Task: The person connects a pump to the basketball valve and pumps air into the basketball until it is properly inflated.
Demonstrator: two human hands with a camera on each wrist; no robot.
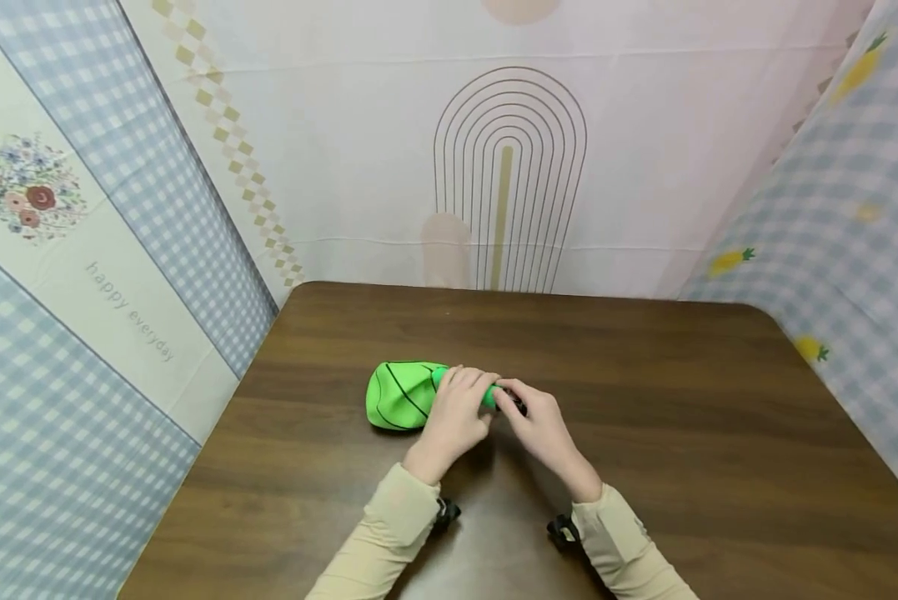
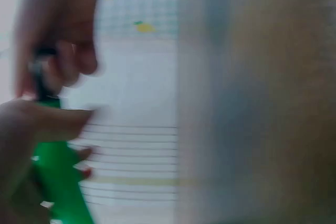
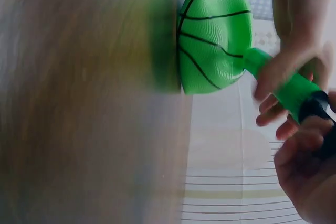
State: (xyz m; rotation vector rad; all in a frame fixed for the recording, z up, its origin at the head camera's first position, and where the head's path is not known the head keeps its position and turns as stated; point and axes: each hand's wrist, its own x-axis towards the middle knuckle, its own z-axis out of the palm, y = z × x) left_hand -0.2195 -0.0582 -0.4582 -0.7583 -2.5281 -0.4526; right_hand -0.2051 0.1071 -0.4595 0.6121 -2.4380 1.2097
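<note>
A partly deflated green ball (image 1: 399, 396) with black lines lies on the table, its side dented in the right wrist view. A green hand pump (image 3: 294, 94) joins the ball at one end and has a black handle (image 3: 314, 106) at the other. My left hand (image 1: 459, 408) grips the pump's green barrel, fingers wrapped over it. Just to its right, my right hand (image 1: 539, 421) holds the black handle with curled fingers. In the left wrist view the green barrel (image 2: 60, 182) is blurred and partly covered by fingers.
The brown wooden table (image 1: 681, 417) has rounded far corners. A pale cloth (image 1: 366, 167) with arch patterns hangs behind it, and blue checked cloths (image 1: 854, 250) hang at both sides. Black straps with small devices (image 1: 564, 531) sit at both wrists.
</note>
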